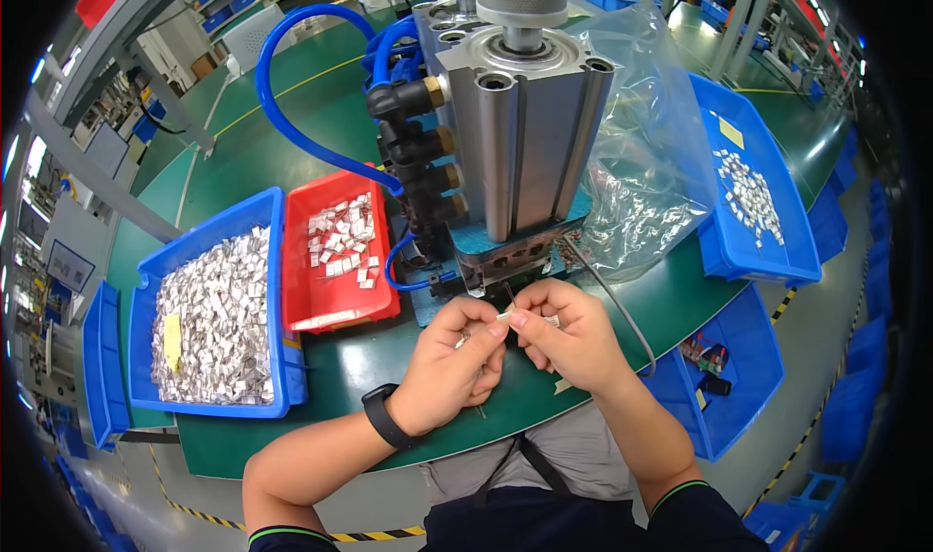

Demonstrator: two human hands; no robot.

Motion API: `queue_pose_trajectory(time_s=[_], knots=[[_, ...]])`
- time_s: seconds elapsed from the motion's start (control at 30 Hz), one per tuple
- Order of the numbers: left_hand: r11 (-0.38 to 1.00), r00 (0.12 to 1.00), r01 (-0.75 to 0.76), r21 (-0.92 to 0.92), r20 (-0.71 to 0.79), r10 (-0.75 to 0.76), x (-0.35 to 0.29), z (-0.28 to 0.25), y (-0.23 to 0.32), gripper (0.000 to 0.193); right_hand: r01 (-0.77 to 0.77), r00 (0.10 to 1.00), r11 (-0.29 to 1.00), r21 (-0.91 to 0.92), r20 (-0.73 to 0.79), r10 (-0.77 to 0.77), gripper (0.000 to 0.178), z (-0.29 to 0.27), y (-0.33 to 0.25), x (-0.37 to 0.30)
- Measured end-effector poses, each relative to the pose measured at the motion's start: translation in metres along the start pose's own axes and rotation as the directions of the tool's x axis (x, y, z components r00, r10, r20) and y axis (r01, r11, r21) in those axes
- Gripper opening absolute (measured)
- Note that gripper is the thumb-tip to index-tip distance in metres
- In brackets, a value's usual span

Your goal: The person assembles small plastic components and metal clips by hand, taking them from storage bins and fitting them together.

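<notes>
My left hand (454, 356) and my right hand (567, 336) meet just in front of a pneumatic press (505, 251). Both are closed, thumbs and forefingers pinching one small white block-shaped part (504, 316) between them. Another whitish piece (552, 321) shows among the curled fingers of my right hand. Something small and pale also peeks out inside my left fingers, too hidden to name. The press has a silver cylinder body on a blue base, and its lower tooling sits right beyond my fingertips. A dark band circles my left wrist.
Left of the press stand a red tray (340, 317) with scattered white parts and a blue bin (282, 358) heaped with them. A clear plastic bag (641, 144) and another blue bin (753, 265) lie right. A blue hose (267, 76) arches leftward; a grey cable (622, 309) curves near my right hand.
</notes>
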State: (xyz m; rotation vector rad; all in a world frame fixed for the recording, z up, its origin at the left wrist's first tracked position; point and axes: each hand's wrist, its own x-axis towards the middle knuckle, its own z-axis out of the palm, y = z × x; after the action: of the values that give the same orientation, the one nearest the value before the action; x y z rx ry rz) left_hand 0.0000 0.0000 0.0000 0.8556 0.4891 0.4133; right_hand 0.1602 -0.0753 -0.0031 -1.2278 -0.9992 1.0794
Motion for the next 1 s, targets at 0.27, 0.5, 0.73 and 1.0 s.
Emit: queue_pose_trajectory(time_s=[0.27,0.5,0.73,1.0], knots=[[1.0,0.999,0.015,-0.012,-0.043,-0.015,-0.004,-0.006,0.002,0.019,-0.341,0.94,0.723,0.601,0.219,0.261,0.026,-0.008,-0.005,0.009],[1.0,0.995,0.004,0.009,0.103,-0.005,0.001,0.002,-0.004,0.023,0.039,0.993,0.898,-0.438,0.12,0.016,0.012,0.013,-0.029,-0.018],[0.995,0.996,0.022,0.096,0.082,-0.03,0.0,-0.005,-0.001,0.024,0.06,0.995,0.801,-0.595,0.098,-0.001,0.012,0.035,-0.035,-0.016],[0.998,0.988,0.041,0.049,0.15,-0.048,0.003,-0.006,-0.004,0.024,0.088,0.995,0.9,-0.428,0.004,-0.095,0.013,0.017,-0.006,-0.016]])
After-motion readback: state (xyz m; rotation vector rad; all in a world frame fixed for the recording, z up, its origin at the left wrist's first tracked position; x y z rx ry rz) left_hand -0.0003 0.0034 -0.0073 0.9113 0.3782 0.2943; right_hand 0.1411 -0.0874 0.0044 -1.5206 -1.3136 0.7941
